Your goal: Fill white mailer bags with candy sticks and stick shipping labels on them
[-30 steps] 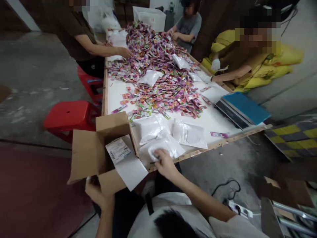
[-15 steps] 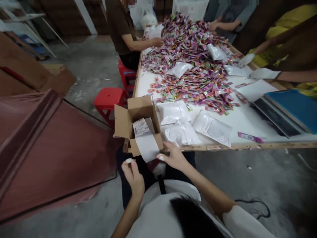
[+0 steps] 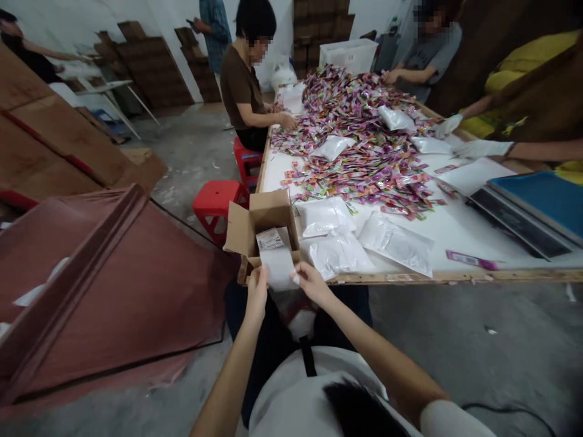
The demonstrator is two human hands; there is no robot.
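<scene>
An open cardboard box (image 3: pixel 237 229) stands at the table's near left corner. Out of it hangs a strip of white labels (image 3: pixel 279 267), its upper part printed. My left hand (image 3: pixel 257 291) pinches at the strip's left edge, near the box front. At the right edge of the same strip, my right hand (image 3: pixel 312 284) has its fingers closed on the lower corner, with a white wrap on one fingertip. Just right of the box lie filled white bags (image 3: pixel 325 216), and another white bag (image 3: pixel 397 241) rests farther right.
A large heap of small colourful packets (image 3: pixel 364 139) covers the table's middle. A blue-topped device (image 3: pixel 542 194) sits at right. Several people work around the table; one wears white gloves. Red stools (image 3: pixel 218 199) and a reddish cloth-covered frame (image 3: pixel 113 291) stand left.
My left hand has moved up to the strip and closed at its left edge. My right hand has closed on the right edge. The view has tilted up, showing more of the room.
</scene>
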